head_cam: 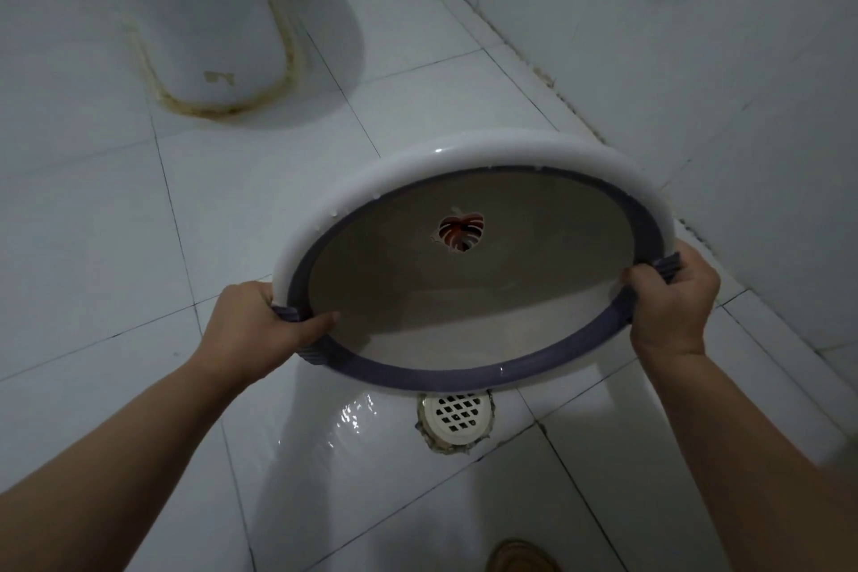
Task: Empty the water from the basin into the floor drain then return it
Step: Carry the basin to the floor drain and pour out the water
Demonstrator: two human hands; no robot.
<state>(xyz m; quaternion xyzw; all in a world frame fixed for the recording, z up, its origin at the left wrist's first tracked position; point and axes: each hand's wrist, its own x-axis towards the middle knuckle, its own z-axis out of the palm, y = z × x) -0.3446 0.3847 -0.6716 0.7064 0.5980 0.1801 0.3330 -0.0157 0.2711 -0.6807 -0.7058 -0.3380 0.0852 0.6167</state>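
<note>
A round white basin [469, 293] with a purple rim and a red leaf print on its bottom is tipped steeply toward me, its low edge just above the floor drain [457, 418]. No water shows inside it. My left hand [260, 325] grips the ribbed purple handle on the left side. My right hand [668, 302] grips the matching handle on the right. The drain is a round white grate set in the tile, partly covered by the basin's rim. Wet, shiny tile [343, 441] spreads to the left of the drain.
A white toilet base [223, 37] with stained sealant stands at the upper left. A white tiled wall [696, 84] runs along the right side, close behind the basin. The tip of a tan slipper [520, 555] shows at the bottom edge.
</note>
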